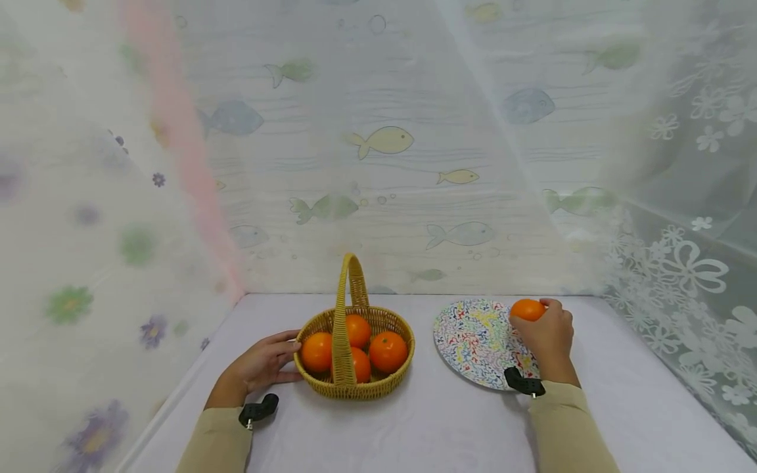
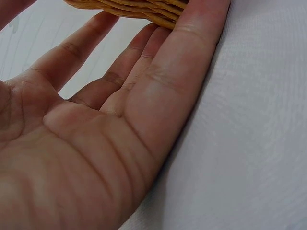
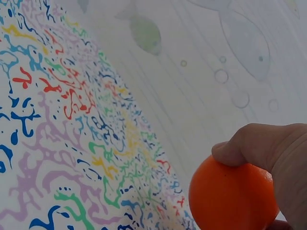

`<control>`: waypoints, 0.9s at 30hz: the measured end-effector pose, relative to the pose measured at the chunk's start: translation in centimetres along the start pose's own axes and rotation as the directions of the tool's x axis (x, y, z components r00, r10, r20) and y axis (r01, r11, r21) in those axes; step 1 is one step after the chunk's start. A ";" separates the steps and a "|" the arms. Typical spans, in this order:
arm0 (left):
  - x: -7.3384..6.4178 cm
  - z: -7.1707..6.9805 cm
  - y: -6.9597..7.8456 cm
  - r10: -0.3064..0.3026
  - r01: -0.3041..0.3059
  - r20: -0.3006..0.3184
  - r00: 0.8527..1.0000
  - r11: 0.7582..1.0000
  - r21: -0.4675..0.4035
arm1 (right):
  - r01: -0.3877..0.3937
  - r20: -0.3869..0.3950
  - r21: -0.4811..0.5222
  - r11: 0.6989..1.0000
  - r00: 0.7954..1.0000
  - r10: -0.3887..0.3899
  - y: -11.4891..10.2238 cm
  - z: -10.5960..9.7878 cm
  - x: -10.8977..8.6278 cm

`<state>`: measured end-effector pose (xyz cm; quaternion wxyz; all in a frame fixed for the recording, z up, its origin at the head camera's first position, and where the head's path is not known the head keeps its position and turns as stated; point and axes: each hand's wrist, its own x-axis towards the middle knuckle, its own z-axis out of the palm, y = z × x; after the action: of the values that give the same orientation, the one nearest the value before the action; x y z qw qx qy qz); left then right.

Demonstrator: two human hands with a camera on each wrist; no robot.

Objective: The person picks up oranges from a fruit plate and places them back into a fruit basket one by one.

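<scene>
A yellow wicker basket with a tall arched handle stands left of the middle, and several oranges lie in it. My left hand rests against the basket's left side, its fingers extended along the wicker. In the left wrist view the fingers reach up to the underside of the woven wall. On the right, my right hand holds one orange over the right edge of a round, multicoloured patterned plate. The thumb presses on that orange in the right wrist view; most other fingers are hidden there.
A white cloth covers the table. Behind it hangs a pale curtain printed with fish, and sheer flowered fabric closes in both sides. Black wrist mounts sit at the cuffs of both beige sleeves.
</scene>
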<state>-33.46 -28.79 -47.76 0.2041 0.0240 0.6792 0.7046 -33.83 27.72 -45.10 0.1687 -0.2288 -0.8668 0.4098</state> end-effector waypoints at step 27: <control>0.0 0.0 0.1 -0.011 0.011 0.006 1.000 1.000 -0.010 | 0.138 0.095 0.208 0.968 0.982 -0.161 -4.3 -1.4 -1.6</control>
<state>-33.51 -28.79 -47.70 0.2100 0.0214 0.6751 0.7069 -32.92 25.30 -41.01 0.1730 -0.1214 -0.8440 0.4930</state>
